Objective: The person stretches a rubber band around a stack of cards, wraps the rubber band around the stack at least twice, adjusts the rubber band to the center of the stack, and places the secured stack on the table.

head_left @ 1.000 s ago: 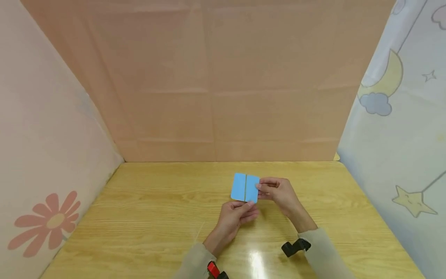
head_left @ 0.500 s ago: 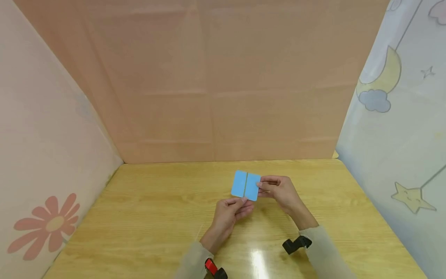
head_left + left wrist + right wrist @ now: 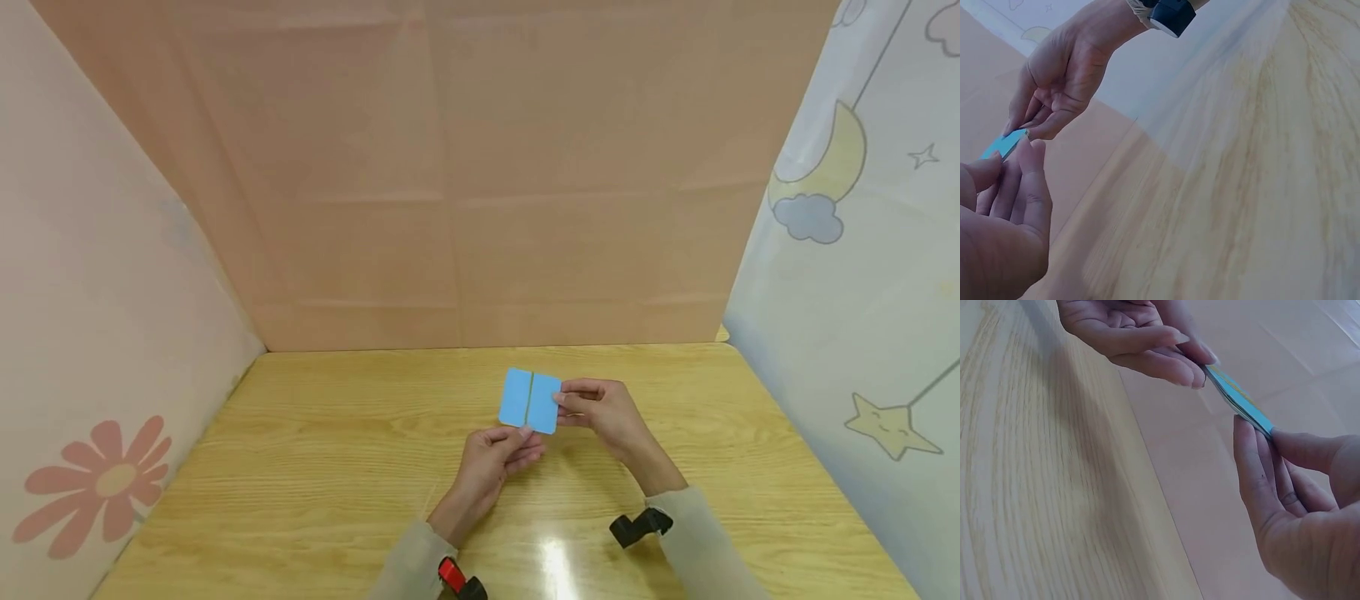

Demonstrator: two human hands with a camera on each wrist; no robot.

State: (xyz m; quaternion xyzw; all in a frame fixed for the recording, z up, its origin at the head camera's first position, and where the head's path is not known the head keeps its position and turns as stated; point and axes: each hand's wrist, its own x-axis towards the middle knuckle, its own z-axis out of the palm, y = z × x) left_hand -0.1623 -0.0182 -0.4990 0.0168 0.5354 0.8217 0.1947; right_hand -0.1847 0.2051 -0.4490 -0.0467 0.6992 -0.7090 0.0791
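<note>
A thin stack of blue cards point(image 3: 515, 398) with rounded corners is held up above the table, layered edges showing in the right wrist view point(image 3: 1235, 400). A narrow yellowish rubber band point(image 3: 529, 400) runs across its middle. My left hand point(image 3: 483, 467) pinches the near edge, thumb on top at the end of the band and fingers underneath. At the right edge, my right hand point(image 3: 611, 421) grips the stack between thumb and fingers. The fingers of both hands hide the underside.
The light wooden table point(image 3: 337, 450) runs back to a tan backdrop point(image 3: 450, 208). A pale wall with a flower print point(image 3: 116, 481) stands left, another with moon and star prints point(image 3: 892, 425) right. Dark wrist straps point(image 3: 640, 527) sit on the sleeves.
My left hand has shifted slightly left, its thumb moving from near the stack's right corner to the band's lower end. The stack has turned slightly clockwise; my right hand keeps its grip.
</note>
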